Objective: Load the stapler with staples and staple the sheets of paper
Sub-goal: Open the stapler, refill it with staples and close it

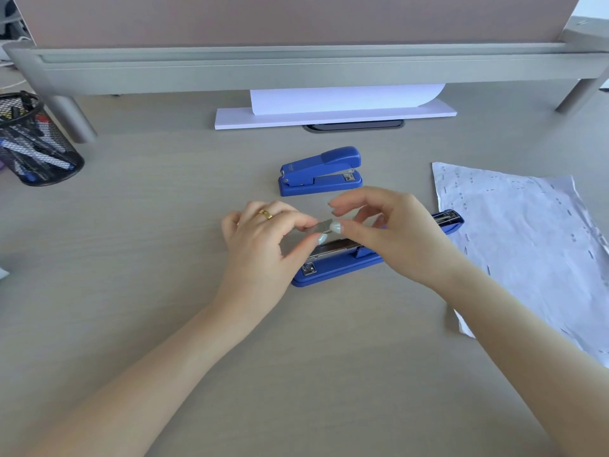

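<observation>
A blue stapler [336, 267] lies opened flat on the desk, its metal staple channel facing up and its lid [449, 219] swung back to the right. Just above the channel, my left hand [263, 239] and my right hand [385, 232] both pinch a short silver strip of staples [324, 225] between thumb and fingertips. My right hand hides the stapler's middle. A second blue stapler [321, 171] stands closed a little farther back. To the right lies a crumpled sheet of paper [527, 245] dotted with many staples.
A stack of white paper [329, 117] sits at the back under a grey monitor riser [296, 67], with one curled sheet on top. A black mesh pen cup [33, 143] stands at the far left. A desk grommet shows in front of the paper stack.
</observation>
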Available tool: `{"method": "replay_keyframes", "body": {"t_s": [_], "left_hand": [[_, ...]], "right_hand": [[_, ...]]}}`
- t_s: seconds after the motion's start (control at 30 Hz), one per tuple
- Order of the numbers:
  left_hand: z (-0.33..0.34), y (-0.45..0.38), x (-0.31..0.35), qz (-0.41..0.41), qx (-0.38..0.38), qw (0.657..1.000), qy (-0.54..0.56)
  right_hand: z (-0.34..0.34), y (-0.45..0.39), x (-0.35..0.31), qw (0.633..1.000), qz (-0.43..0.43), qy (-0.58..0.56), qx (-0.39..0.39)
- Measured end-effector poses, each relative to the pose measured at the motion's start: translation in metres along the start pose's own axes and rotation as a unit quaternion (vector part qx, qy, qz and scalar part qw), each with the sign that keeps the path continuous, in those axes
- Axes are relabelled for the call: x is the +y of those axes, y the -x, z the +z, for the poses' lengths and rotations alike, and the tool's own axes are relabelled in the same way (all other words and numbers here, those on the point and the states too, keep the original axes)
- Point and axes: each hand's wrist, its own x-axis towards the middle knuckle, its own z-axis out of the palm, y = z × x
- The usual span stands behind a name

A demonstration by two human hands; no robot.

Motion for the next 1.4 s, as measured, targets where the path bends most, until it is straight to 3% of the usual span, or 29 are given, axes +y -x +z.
{"method": "replay_keyframes", "body": {"t_s": [0.2, 0.5, 0.67, 0.83, 1.13, 1.4], "left_hand": [[0.0, 0.007, -0.005, -0.006, -0.024, 1.0, -0.015], [0.002, 0.009, -0.003, -0.007, -0.036, 0.999, -0.003], [0.001, 0.01, -0.002, -0.006, -0.042, 0.999, -0.001], [-0.001, 0.009, 0.001, 0.004, -0.027, 1.0, 0.007], [0.0, 0.012, -0.002, 0.007, -0.046, 0.999, -0.016], [0.001, 0.011, -0.002, -0.035, -0.057, 0.994, 0.086]], "right_hand": [[-0.001, 0.002, 0.008, 0.995, -0.054, 0.058, -0.06], [0.001, -0.001, 0.017, 0.99, -0.106, 0.073, -0.058], [0.003, 0.001, 0.018, 0.994, -0.08, 0.048, -0.064], [0.001, 0.001, 0.02, 0.992, -0.108, 0.007, -0.063], [0.003, 0.0, 0.025, 0.989, -0.124, 0.042, -0.061], [0.004, 0.001, 0.023, 0.995, -0.088, 0.012, -0.05]]}}
